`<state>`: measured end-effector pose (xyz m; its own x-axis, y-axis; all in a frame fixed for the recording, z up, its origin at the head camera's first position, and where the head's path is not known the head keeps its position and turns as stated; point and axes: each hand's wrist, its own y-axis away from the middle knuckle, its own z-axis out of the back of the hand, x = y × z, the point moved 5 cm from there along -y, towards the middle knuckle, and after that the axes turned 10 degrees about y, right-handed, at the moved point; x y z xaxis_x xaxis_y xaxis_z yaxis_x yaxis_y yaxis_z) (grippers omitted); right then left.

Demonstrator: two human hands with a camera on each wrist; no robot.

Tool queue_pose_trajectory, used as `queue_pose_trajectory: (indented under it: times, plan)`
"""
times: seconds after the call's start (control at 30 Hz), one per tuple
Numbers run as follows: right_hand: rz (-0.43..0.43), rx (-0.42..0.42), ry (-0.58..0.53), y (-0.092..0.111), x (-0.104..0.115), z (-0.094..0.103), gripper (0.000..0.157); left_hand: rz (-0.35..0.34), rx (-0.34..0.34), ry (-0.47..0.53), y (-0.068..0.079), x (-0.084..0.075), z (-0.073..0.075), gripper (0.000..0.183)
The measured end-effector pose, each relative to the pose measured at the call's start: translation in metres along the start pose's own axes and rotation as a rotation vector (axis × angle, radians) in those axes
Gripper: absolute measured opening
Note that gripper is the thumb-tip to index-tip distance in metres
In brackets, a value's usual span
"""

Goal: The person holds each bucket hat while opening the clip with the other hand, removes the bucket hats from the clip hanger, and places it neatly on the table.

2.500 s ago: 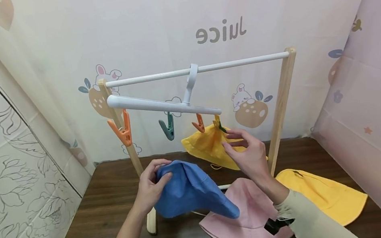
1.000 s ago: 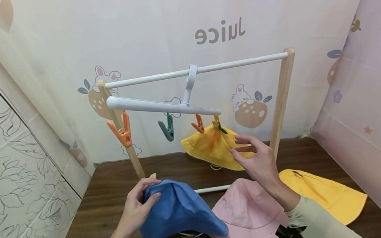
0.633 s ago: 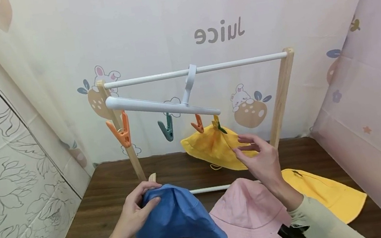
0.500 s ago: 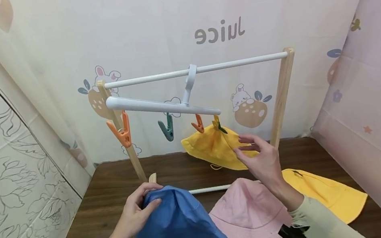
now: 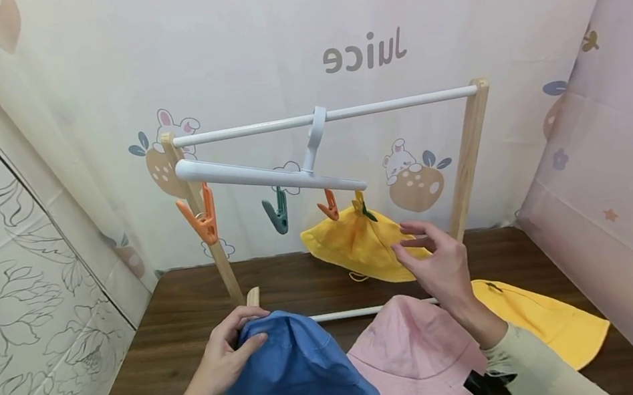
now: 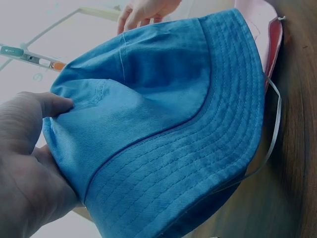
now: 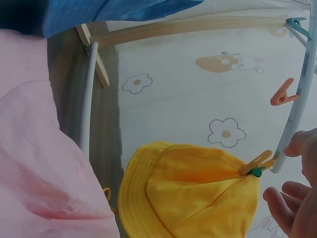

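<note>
My left hand [image 5: 225, 352] grips the crown of a blue bucket hat [image 5: 298, 369], thumb on the near side and fingers behind it. The hat is low over the table, and its pale cord loops under the brim in the left wrist view. Another bucket hat, yellow [image 5: 354, 246], hangs from a yellow clothespin [image 7: 257, 163] at the hanger's right end, a small green leaf on its top. Beside that hat my right hand [image 5: 438, 265] is held up, fingers loosely bent and apart, with nothing in it.
A white hanger [image 5: 246, 175] hangs on the rack's white rod [image 5: 400, 104]; orange [image 5: 206, 221], green [image 5: 278, 214] and smaller orange [image 5: 330, 206] clothespins dangle from it unloaded. On the wooden table [image 5: 142, 384] lie a pink bucket hat [image 5: 415, 359] and a second yellow one [image 5: 543, 321].
My left hand has brought the blue hat down and to the left, toward the table. My right hand has drifted right and slightly down, away from the hanging yellow hat's top.
</note>
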<state>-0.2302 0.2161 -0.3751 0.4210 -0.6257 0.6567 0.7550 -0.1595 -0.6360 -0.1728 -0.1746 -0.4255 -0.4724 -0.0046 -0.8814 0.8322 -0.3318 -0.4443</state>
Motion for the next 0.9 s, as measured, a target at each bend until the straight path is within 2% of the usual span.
queue_pose_trajectory:
  times: [0.17, 0.47, 0.73, 0.9]
  plan:
    - [0.000, -0.009, -0.008, -0.002, -0.001, 0.002, 0.040, -0.014, 0.007, 0.008, 0.001, 0.002, 0.000, 0.029]
    - [-0.019, -0.023, 0.014, -0.002, -0.002, 0.002, 0.040, 0.037, 0.009, 0.007, 0.004, 0.010, -0.002, 0.030]
    - [-0.021, -0.018, 0.007, -0.001, -0.003, -0.001, 0.040, 0.061, -0.037, 0.009, 0.005, 0.015, 0.000, 0.029]
    - [-0.026, -0.019, 0.008, -0.001, -0.004, -0.001, 0.040, 0.104, -0.053, 0.017, 0.004, 0.019, 0.002, 0.029]
